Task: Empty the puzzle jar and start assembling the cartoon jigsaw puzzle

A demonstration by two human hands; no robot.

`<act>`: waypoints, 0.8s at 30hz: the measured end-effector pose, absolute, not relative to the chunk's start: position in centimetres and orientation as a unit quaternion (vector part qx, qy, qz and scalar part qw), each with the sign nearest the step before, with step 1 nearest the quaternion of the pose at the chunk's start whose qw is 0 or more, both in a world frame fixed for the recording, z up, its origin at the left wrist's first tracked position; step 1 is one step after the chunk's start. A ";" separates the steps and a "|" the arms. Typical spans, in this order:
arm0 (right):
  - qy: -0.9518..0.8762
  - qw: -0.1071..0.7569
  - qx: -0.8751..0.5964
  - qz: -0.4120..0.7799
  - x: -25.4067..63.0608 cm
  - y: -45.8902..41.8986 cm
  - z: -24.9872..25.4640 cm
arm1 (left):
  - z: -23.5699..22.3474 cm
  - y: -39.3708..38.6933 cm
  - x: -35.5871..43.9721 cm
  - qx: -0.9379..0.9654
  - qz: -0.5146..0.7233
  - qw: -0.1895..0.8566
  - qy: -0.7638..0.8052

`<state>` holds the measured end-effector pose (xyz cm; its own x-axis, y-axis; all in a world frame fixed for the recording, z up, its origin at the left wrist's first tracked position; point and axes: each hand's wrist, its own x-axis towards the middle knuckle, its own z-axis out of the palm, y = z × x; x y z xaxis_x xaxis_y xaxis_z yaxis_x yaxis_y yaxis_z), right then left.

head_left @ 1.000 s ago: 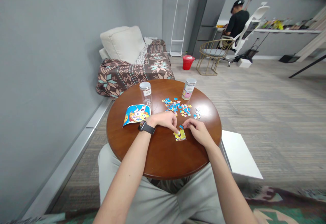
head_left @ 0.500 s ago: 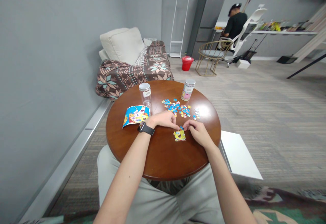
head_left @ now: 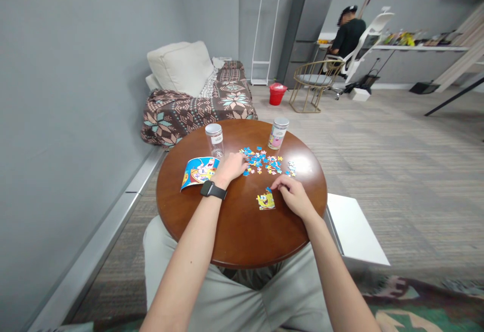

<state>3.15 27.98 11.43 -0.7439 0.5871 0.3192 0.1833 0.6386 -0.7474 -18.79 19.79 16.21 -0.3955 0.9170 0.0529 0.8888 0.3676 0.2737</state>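
On the round brown table [head_left: 242, 231] lies a small joined patch of yellow jigsaw puzzle [head_left: 266, 201] with a cartoon face. A blue puzzle piece [head_left: 268, 190] sits at its top edge. My right hand [head_left: 290, 191] rests just right of the patch, fingers bent and closed, fingertips at the blue piece. My left hand [head_left: 232, 166] reaches to the left edge of a heap of loose puzzle pieces [head_left: 260, 159], fingers bent and apart, fingertips partly hidden. A curved picture sheet [head_left: 198, 171] lies left of it, partly behind my left wrist.
A clear jar [head_left: 215, 140] with a metal lid stands behind the sheet. Another lidded jar [head_left: 278, 134] with a printed label stands behind the heap. Pale pieces [head_left: 291, 167] lie at the right. A person [head_left: 350, 35] sits by the far counter.
My left hand has moved away from the yellow patch, up and left to the loose pieces. My right hand has stayed by the patch.
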 end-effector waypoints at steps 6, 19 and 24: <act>-0.900 0.281 -0.292 0.163 2.8 27.6 10.5 | 15.8 20.0 -18.4 0.575 0.132 0.071 0.804; -0.892 0.277 -0.330 0.137 2.6 27.0 10.7 | 15.4 20.8 -17.1 0.605 0.165 -0.011 0.779; -0.894 0.269 -0.315 0.172 2.6 27.2 10.3 | 13.6 22.1 -14.8 0.693 0.183 -0.059 0.695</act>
